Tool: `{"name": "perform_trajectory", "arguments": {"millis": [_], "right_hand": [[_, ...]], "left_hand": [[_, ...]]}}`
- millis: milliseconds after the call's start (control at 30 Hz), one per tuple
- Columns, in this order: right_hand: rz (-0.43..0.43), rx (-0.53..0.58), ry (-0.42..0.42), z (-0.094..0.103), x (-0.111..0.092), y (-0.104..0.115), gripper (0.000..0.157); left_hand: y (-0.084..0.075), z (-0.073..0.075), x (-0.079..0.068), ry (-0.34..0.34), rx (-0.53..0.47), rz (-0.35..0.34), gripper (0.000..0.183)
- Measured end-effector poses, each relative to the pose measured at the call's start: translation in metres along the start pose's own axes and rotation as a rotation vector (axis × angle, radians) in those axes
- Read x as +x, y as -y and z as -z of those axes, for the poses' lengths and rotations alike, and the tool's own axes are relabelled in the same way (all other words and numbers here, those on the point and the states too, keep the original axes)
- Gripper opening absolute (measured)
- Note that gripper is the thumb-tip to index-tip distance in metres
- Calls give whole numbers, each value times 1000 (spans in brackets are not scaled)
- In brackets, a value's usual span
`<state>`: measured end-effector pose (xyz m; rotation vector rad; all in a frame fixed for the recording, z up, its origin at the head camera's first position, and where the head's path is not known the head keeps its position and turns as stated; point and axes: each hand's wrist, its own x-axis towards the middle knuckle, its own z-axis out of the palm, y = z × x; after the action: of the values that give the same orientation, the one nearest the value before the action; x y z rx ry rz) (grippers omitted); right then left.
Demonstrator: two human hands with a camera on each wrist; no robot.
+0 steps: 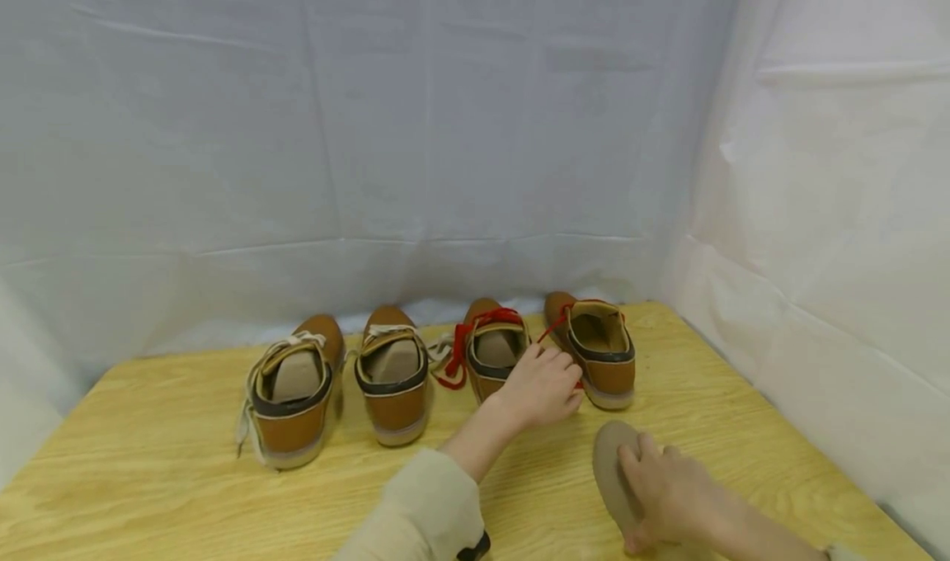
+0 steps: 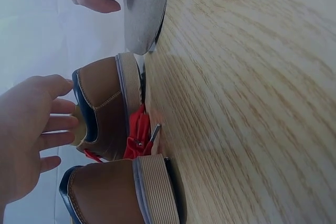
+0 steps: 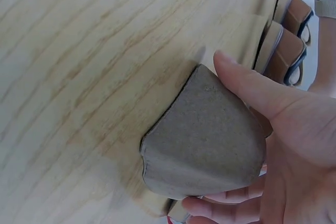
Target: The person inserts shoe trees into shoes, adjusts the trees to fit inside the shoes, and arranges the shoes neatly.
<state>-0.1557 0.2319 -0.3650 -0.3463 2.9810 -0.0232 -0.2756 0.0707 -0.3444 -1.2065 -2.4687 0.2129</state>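
Observation:
My right hand (image 1: 671, 487) grips a grey-brown moulded shoe insert (image 3: 205, 135), thumb along one edge and fingers curled beneath the other. The insert is close over the table, in front of the rightmost brown shoe (image 1: 610, 375). That shoe has red laces and an open, unfilled collar. My left hand (image 1: 540, 386) hovers at its left side, fingers loosely spread; in the left wrist view, the thumb tip is right at the dark collar of a brown shoe (image 2: 105, 82). Partly behind the left hand stands another red-laced shoe (image 1: 486, 385), with an insert inside.
Two brown shoes with cream laces, the far-left one (image 1: 293, 437) and its neighbour (image 1: 399, 417), stand to the left with inserts inside. Red laces (image 2: 137, 135) lie between the red-laced pair. A light wood table (image 1: 185, 478) meets white sheeting (image 1: 824, 256) at back and right.

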Motion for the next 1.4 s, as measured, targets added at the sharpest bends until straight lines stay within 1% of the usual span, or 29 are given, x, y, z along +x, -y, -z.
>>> {"name": "perform_trajectory", "arguments": {"millis": [100, 267, 433, 567, 700, 833, 967, 1067, 1133, 1400], "right_hand": [[-5, 14, -18, -1, -1, 0, 91], [-10, 32, -53, -3, 0, -2, 85], [-25, 34, -45, -3, 2, -5, 83], [-31, 32, -34, -3, 5, -5, 79], [-29, 24, -34, -4, 7, -6, 76], [-22, 23, -44, -6, 7, -6, 80], [-13, 28, -62, -9, 8, -7, 83], [-8, 35, -76, -9, 7, -7, 79], [-8, 41, -80, -9, 7, -7, 77], [-1, 56, -96, -8, 7, -6, 75]], "left_hand": [[-1, -1, 2, 25, -4, 1, 23], [-4, -2, 5, 48, 9, -6, 23], [-5, -4, 7, 67, 0, -5, 25], [-5, -7, 11, 88, -37, 22, 27], [-6, -12, 16, 88, -60, 49, 26], [-7, -15, 21, 96, -74, 86, 27], [-9, -16, 26, 114, -82, 141, 37], [-10, -16, 29, 122, -81, 178, 44], [-10, -16, 31, 125, -79, 197, 45], [-10, -23, 36, 146, -83, 232, 47]]}}
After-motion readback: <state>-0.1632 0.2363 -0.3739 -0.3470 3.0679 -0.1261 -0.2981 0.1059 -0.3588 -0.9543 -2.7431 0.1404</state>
